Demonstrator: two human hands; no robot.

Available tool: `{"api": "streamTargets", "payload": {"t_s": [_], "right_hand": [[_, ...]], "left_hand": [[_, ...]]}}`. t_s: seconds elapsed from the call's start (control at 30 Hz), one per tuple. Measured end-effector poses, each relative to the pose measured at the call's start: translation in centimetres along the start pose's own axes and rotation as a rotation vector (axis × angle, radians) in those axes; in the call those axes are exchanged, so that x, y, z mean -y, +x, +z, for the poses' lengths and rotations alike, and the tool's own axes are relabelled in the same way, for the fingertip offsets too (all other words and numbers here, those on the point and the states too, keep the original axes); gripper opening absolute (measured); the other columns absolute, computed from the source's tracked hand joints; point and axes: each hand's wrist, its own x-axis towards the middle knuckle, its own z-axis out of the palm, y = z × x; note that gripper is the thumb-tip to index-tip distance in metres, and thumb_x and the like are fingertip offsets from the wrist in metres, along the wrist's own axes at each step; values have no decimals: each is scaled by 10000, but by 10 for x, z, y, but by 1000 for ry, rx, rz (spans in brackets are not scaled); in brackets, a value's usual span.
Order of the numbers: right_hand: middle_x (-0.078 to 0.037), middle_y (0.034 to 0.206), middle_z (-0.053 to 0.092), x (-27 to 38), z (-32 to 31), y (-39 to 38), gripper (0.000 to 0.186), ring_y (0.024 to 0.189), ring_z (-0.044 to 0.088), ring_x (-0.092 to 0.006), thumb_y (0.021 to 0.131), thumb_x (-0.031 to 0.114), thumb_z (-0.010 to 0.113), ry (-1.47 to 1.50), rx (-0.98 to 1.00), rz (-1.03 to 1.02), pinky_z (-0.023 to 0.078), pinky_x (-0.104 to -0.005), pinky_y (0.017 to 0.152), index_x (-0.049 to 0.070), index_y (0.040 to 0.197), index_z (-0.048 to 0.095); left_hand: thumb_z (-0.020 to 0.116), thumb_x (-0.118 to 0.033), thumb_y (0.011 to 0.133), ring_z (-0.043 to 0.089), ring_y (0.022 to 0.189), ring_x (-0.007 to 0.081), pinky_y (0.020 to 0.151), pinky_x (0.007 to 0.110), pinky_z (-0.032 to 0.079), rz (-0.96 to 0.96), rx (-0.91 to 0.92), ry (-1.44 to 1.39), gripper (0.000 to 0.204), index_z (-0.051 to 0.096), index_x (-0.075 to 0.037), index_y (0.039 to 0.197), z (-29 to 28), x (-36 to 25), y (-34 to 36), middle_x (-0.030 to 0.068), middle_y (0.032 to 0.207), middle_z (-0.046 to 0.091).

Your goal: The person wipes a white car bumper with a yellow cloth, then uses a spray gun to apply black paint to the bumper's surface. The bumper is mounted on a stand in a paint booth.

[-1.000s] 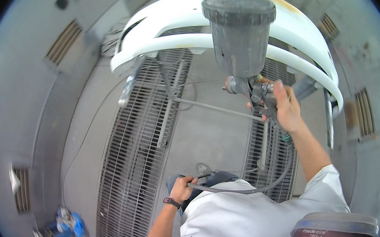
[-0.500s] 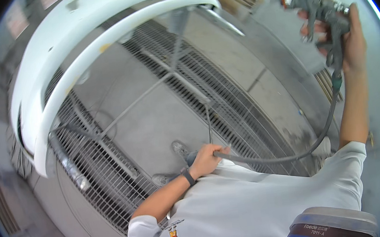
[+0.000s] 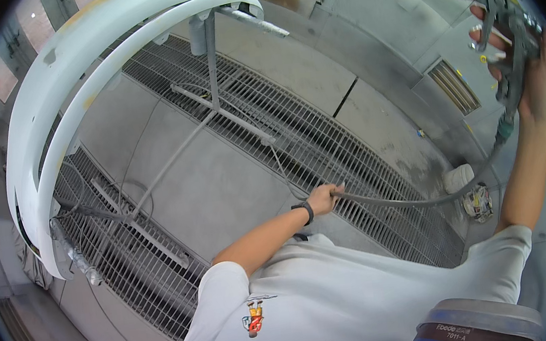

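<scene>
In my raised right hand (image 3: 538, 90) at the upper right is a paint spray gun (image 3: 508, 26), its nozzle end pointing toward the upper left. Some of my fingers stick out past its handle near the trigger. A grey air hose (image 3: 418, 202) hangs from the handle's green fitting and sags across to my left hand (image 3: 322, 199), which is wrapped round it in front of my body. Left of both hands, apart from them, a white car bumper (image 3: 41, 89) with yellowish patches rests on a metal stand (image 3: 213, 76).
Floor gratings (image 3: 391, 201) run diagonally on both sides of a grey floor panel (image 3: 186, 173). The stand's legs spread low over them. A white bucket (image 3: 459, 178) and a crumpled bundle (image 3: 477, 204) stand by the right wall. Wall vents (image 3: 453, 87) sit beyond. A respirator part (image 3: 479, 322) juts in below.
The spray gun and my right hand have shifted right in view. My left hand, still on the hose, has moved right and slightly up. The bumper appears further left as the view turned.
</scene>
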Motion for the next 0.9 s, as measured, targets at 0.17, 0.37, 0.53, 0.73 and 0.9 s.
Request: {"api": "streamTargets", "payload": {"t_s": [0.17,0.37,0.53,0.73,0.9], "right_hand": [[-263,1429,586,-40,-90,-33,802,1057,737,-253,1049,641,353,109,38,52,567,-196,565,-14,1498,470],[-299,1302,605,-20,-143,-48,932,1000,701,-341,938,696,535,149,72,167,636,-325,628,-43,1496,429],[-337,1134,682,-55,-137,-64,1333,826,727,-428,719,1043,293,295,-319,195,590,-439,456,-115,1325,560],[-267,1237,680,-135,-5,-32,1012,985,731,-317,972,816,264,641,93,78,580,-294,544,-70,1329,600],[-209,1096,743,-120,221,-15,781,857,738,-239,1064,636,335,626,321,43,540,-283,498,-57,1240,649]], "left_hand": [[486,-265,1109,458,736,309,728,407,465,156,-281,-205,358,588,27,929,-20,-78,133,193,808,568],[608,-12,935,509,710,279,690,382,443,645,-461,-170,201,486,-6,775,-62,-217,162,115,720,501],[634,10,828,510,680,280,649,385,415,427,-654,245,212,483,-89,717,-139,-197,21,91,680,482],[635,-66,920,512,579,323,590,403,405,-106,-819,395,269,522,-28,679,-150,-151,-221,158,612,509],[681,-246,985,482,515,404,507,445,389,-577,-1192,386,431,566,19,665,-130,-128,-384,208,572,509]]}}
